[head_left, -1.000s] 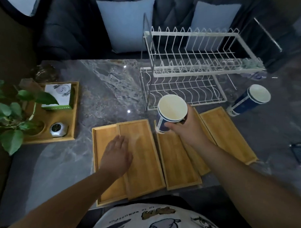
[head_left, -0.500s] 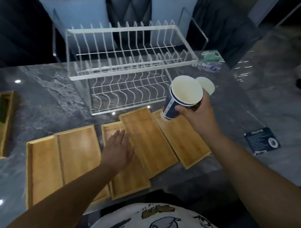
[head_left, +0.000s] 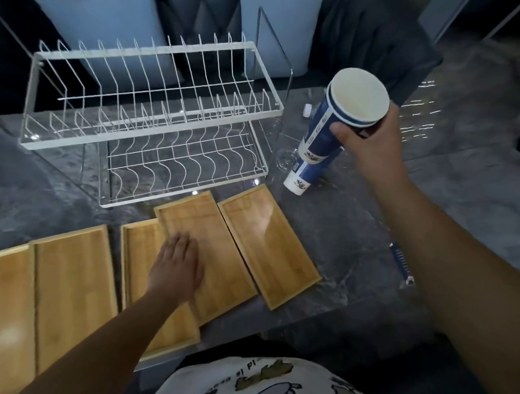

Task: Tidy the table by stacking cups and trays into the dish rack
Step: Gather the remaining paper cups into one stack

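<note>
My right hand (head_left: 369, 144) grips a blue and white paper cup (head_left: 356, 101) by its upper wall, to the right of the white two-tier wire dish rack (head_left: 155, 116). That cup sits in the top of a leaning stack of like cups (head_left: 310, 163), whose base touches the table. Both rack tiers hold nothing. Several bamboo trays lie in front of the rack. My left hand (head_left: 178, 266) rests flat, fingers straight, on the middle tray (head_left: 221, 254), which overlaps the tray (head_left: 139, 251) to its left. Another tray (head_left: 266, 241) lies to the right, and two more (head_left: 70, 284) at the left.
The grey marble table (head_left: 354, 259) ends just in front of my body. A small plastic bottle (head_left: 307, 110) lies behind the cups. A blue card (head_left: 401, 262) lies at the right. Blue cushions (head_left: 105, 23) sit on a dark sofa behind the rack.
My right hand has carried the cup to the right and set it into the cup stack beside the rack. My left hand has slid right from the left trays onto the middle tray.
</note>
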{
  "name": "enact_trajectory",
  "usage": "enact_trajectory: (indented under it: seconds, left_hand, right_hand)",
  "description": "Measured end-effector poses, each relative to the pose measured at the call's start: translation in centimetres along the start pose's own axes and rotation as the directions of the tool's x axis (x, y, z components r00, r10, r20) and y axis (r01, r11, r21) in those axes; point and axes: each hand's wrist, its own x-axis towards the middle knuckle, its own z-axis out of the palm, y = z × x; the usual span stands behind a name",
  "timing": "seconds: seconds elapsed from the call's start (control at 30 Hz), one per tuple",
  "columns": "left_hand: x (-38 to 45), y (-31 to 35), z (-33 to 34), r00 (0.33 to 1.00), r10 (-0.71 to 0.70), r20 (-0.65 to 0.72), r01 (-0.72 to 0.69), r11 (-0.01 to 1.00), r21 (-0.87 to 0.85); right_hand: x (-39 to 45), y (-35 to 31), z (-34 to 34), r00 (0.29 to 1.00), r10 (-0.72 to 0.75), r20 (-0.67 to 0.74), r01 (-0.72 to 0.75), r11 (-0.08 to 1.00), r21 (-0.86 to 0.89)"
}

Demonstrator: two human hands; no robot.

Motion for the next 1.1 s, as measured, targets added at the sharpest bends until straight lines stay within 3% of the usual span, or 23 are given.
enact_trajectory:
  seconds: [0.1,0.33,0.5,0.73,0.97,1.1]
  left_hand:
    - [-0.2,0.2,0.1,1.000,-0.002,0.002,0.002,1.000,0.008]
    - [-0.5,0.6,-0.4,1.000,0.009,-0.029,-0.011,0.999,-0.042]
    - [-0.5,0.3,-0.6,0.997,0.005,-0.074,-0.009,0.999,-0.053]
    - [-0.3,0.7,0.0,0.997,-0.001,-0.079,-0.003,0.999,-0.053]
    - [-0.4,0.5,0.4,0.997,-0.002,-0.081,-0.001,0.999,-0.034]
    - [-0.5,0.5,0.4,0.998,-0.008,-0.065,0.005,0.999,-0.038]
  right_hand:
    - [1.1,0.9,-0.2,1.000,0.019,-0.020,-0.019,1.000,0.013]
    - [5.4,3.1,-3.3,0.968,0.139,-0.209,-0.112,0.984,0.136]
    - [4.2,6.8,-3.8,0.970,0.156,-0.185,-0.160,0.987,-0.006]
    - [0.0,14.3,-4.8,0.931,0.305,-0.199,-0.335,0.932,-0.140]
    - [-0.4,16.7,-5.8,0.899,0.399,-0.182,-0.410,0.912,-0.025]
    - [-3.4,17.5,-4.4,0.822,0.541,-0.176,-0.561,0.823,-0.088]
